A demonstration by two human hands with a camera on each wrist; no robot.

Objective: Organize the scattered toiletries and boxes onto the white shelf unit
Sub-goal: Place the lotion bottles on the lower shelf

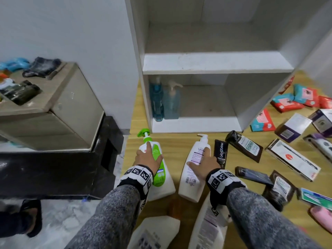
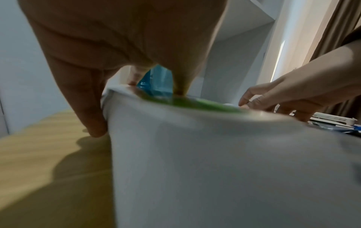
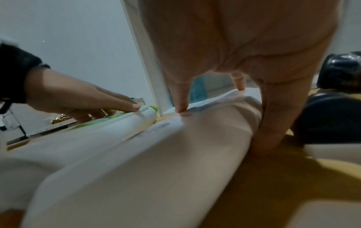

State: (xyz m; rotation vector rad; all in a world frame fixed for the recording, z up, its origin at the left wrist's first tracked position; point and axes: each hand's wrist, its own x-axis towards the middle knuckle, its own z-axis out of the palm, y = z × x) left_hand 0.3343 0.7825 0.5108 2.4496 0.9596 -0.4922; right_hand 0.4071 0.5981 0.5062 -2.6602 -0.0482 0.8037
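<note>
A white pump bottle with a green label lies on the wooden surface in front of the white shelf unit. My left hand grips it, thumb down its left side and fingers over the top. Beside it lies a white lotion bottle with a purple label. My right hand holds that one, fingers across the top and down its right side. Both bottles still rest on the surface. Two blue pump bottles stand at the left of the lower compartment.
Black tubes, boxes and red-and-teal wipe packs lie scattered to the right. Two more white bottles lie close to me. A grey cabinet stands at the left. The upper shelf holds nothing.
</note>
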